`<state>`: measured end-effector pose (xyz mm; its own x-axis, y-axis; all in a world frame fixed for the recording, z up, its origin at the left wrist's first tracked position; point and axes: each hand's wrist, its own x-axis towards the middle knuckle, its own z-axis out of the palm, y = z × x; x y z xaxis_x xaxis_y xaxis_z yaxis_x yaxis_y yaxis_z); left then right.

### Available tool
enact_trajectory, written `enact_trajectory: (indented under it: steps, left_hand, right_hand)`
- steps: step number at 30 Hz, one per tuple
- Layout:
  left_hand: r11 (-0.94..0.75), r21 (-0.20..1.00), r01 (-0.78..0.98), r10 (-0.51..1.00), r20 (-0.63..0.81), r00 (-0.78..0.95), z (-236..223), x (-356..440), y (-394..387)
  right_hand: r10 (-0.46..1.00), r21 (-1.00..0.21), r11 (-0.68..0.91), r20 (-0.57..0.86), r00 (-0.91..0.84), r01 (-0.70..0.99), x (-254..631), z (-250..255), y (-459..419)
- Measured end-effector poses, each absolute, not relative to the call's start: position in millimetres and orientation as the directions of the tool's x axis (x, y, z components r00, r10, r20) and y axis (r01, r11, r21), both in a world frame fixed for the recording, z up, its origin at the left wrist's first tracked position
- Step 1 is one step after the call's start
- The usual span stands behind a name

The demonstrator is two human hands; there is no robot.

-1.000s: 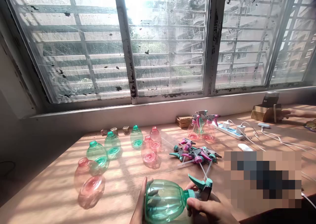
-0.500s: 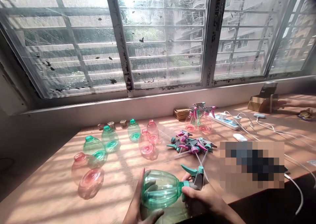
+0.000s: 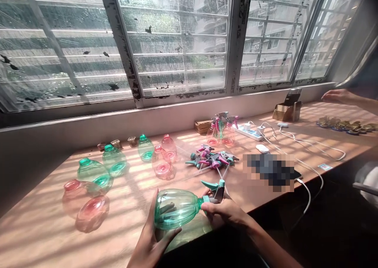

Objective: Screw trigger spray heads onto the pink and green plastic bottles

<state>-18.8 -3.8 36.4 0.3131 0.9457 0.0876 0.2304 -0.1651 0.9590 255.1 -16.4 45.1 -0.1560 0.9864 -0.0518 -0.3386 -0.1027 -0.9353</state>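
Note:
A clear green spray bottle [image 3: 177, 209] lies on its side in the air over the front edge of the table, its neck to the right. Around its base wraps my left hand [image 3: 150, 234], closed on it. My right hand [image 3: 226, 211] is closed on the green collar of the trigger spray head [image 3: 217, 191], which sits on the bottle's neck; some fingers are hidden behind it. Just beyond lies a pile of loose pink, green and grey spray heads [image 3: 213, 158] with thin tubes.
Open green bottles [image 3: 114, 161] and pink bottles [image 3: 85, 205] stand at left. Several bottles with spray heads [image 3: 228, 134] stand by a power strip [image 3: 249, 132]. White cables [image 3: 313, 142] cross the right side. Another person's hand [image 3: 339, 96] reaches in near a cardboard box [image 3: 286, 111].
The view has turned right, so the table's things sit further left, and a row of gold-coloured items shows at right. The other person's hand has left the cardboard box. My grip looks the same.

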Motion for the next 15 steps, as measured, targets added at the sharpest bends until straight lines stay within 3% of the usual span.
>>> enact_trajectory:
  steps: [4,9,15]
  left_hand:
    - [-0.172,0.941,0.292,0.946,0.075,0.316,35.0,-21.0,-4.7]
    - [-0.131,0.965,0.227,0.943,0.051,0.33,45.8,-16.9,-9.5]
    - [-0.232,0.96,0.157,0.935,0.176,0.306,42.9,-14.0,-12.7]
  right_hand:
    - [0.99,-0.928,-0.092,-0.046,-0.134,-0.361,255.8,45.3,-17.9]
    - [0.991,-0.932,-0.074,-0.029,-0.132,-0.355,252.9,45.8,-18.7]
    - [0.982,-0.941,-0.12,-0.066,-0.176,-0.315,253.0,44.1,-17.8]
